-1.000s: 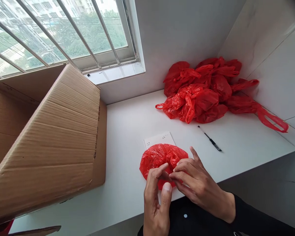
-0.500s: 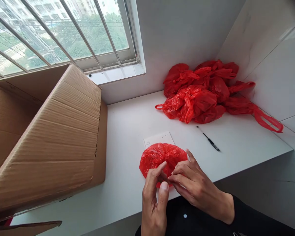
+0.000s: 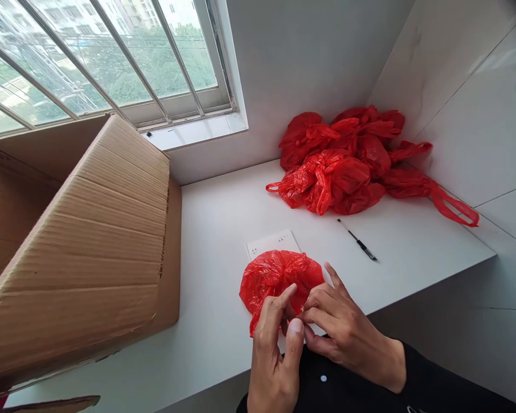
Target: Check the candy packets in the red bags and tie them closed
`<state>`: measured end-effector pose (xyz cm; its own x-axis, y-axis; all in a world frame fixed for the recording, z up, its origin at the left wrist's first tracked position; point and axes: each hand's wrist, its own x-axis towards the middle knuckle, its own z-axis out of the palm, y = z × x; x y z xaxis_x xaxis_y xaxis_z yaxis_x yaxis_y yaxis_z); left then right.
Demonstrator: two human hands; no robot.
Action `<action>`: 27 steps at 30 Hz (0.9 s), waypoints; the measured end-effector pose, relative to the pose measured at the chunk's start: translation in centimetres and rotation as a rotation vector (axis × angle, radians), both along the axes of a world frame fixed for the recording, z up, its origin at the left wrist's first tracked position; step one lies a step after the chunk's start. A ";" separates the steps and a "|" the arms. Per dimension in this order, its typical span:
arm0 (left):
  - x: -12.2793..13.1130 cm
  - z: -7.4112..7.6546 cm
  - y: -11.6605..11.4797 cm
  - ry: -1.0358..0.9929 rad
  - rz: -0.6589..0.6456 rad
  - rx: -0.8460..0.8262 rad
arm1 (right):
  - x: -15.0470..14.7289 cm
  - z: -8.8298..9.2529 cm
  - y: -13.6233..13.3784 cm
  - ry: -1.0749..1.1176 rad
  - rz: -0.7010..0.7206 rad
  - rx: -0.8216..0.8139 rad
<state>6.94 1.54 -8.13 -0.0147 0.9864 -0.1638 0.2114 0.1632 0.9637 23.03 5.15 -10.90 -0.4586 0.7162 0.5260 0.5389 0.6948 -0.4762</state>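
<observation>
The left hand [image 3: 275, 350] is raised with its back toward the camera, thumb and index finger bent inward. The right hand [image 3: 344, 332] comes from a black sleeve [image 3: 447, 384]; its fingertips meet the left fingers in a pinch.

Under the fingers [image 3: 284, 304] lies a red bag [image 3: 275, 278] of thin, crinkled plastic film with a glossy sheen. Just beyond it a slip of white matt paper [image 3: 272, 244] shows faint print. Farther beyond the fingers, a heap of red bags [image 3: 339, 163] has the same shiny, wrinkled film. The worktop [image 3: 215, 229] is smooth, white and softly matt. To the left of the fingers, the box [image 3: 86, 252] is brown corrugated cardboard, ribbed and dull. The pen [image 3: 356, 241] looks like black plastic.
</observation>
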 end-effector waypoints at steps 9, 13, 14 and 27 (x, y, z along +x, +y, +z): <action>-4.1 -3.8 -0.1 0.630 0.158 0.108 | 1.5 -0.7 3.9 0.107 -0.260 -0.151; -4.9 -5.7 -0.3 0.760 0.043 0.018 | 1.3 -2.7 5.3 0.108 -0.352 -0.418; -4.9 -5.8 -0.3 0.742 0.017 0.000 | 1.2 -3.0 5.6 0.126 -0.345 -0.481; -4.9 -4.9 -0.4 0.495 0.102 0.072 | 1.8 -4.7 9.6 0.448 -0.386 -0.849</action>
<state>2.01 1.10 -13.05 -0.1700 0.9844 -0.0444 0.6323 0.1435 0.7613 24.84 14.72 -15.60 -0.0058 0.9879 -0.1550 0.3065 -0.1458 -0.9406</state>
